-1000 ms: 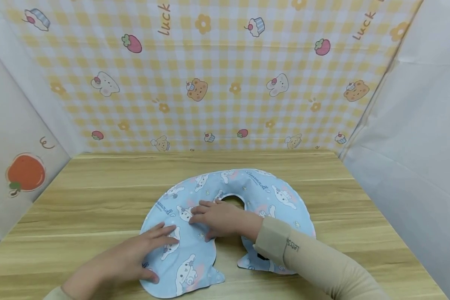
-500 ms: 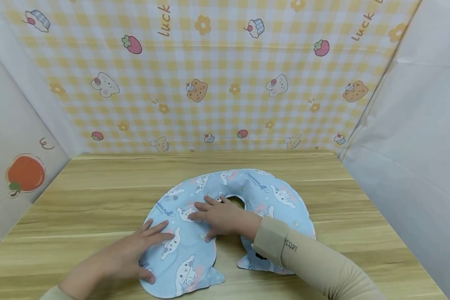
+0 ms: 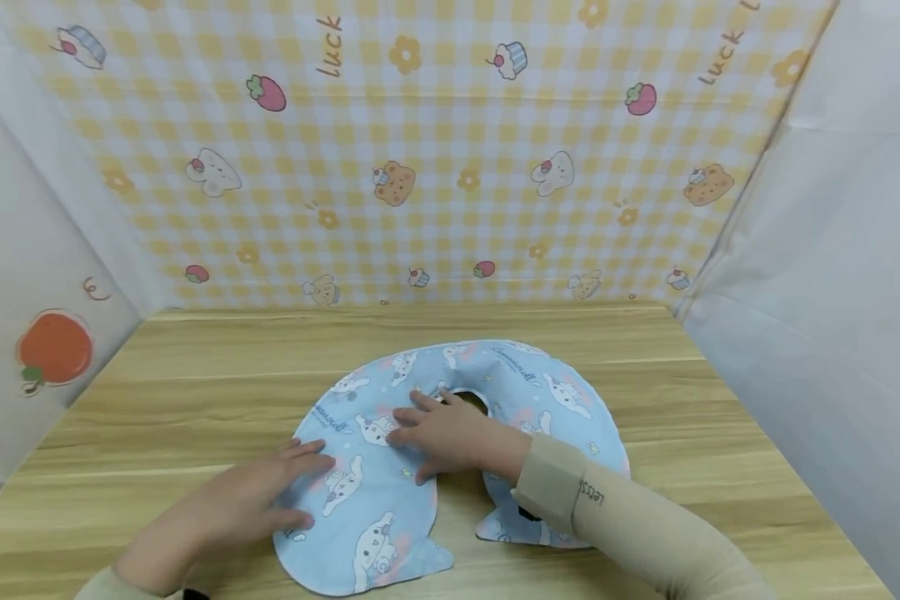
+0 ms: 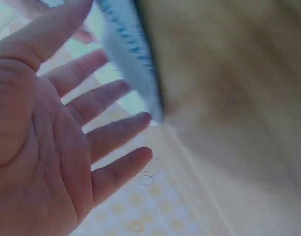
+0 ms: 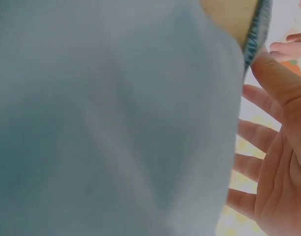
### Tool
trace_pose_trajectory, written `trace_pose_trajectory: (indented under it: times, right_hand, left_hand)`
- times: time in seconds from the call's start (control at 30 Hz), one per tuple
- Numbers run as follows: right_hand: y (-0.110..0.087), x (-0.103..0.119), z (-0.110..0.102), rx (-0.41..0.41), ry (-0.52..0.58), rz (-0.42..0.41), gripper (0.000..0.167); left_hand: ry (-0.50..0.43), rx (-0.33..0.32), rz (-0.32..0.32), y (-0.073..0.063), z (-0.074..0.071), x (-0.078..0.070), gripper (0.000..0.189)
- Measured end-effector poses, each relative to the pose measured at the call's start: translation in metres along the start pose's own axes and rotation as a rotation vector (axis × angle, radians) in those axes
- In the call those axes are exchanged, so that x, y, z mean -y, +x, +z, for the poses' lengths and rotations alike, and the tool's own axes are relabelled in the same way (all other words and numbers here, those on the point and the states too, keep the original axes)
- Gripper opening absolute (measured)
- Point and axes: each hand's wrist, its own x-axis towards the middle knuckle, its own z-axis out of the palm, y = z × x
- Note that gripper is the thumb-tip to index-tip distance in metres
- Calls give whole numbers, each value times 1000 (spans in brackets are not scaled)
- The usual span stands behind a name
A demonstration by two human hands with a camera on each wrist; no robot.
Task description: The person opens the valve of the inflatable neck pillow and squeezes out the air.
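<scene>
A light blue U-shaped neck pillow [image 3: 390, 500], printed with white long-eared characters, lies fairly flat on the table with its opening towards me. My left hand [image 3: 251, 500] is at the outer edge of its left arm, fingers spread and fingertips over the fabric. In the left wrist view the fingers of the left hand [image 4: 57, 142] are extended near the pillow edge [image 4: 130, 59]. My right hand [image 3: 450, 437] rests on the left arm of the pillow beside the central gap, fingers spread. The right wrist view shows blue fabric [image 5: 116, 118] close up, beside the right hand [image 5: 283, 142].
The pillow lies on a wood-grain table [image 3: 157, 392]. Behind it stands a yellow checked backdrop [image 3: 450, 125] with cartoon prints. White sheets enclose the sides, the right sheet [image 3: 832, 292] being plain and the left one [image 3: 56, 346] bearing a red fruit print.
My left hand has slid a little to the left along the pillow's outer edge. My right hand has shifted only slightly. The left arm of the pillow is nearly where it was.
</scene>
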Motion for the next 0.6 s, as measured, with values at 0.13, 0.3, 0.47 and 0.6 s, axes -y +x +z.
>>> trace_pose_trajectory:
  times: [0.13,0.3,0.47,0.6]
  right_hand:
    - [-12,-5,-6,-52,-23,-14,65]
    - [-40,-17,-18,-183,40,-32,63]
    - [-81,-43,-15,-360,143,-11,59]
    - [-112,-62,3,-434,182,61,62]
  left_hand:
    - [25,-78,-25,12,-5,-5,58]
    - [19,-208,-37,27,-12,-4,47]
    - [-54,-272,-146,39,-19,-4,49]
    - [-125,-282,-173,49,-20,0,52]
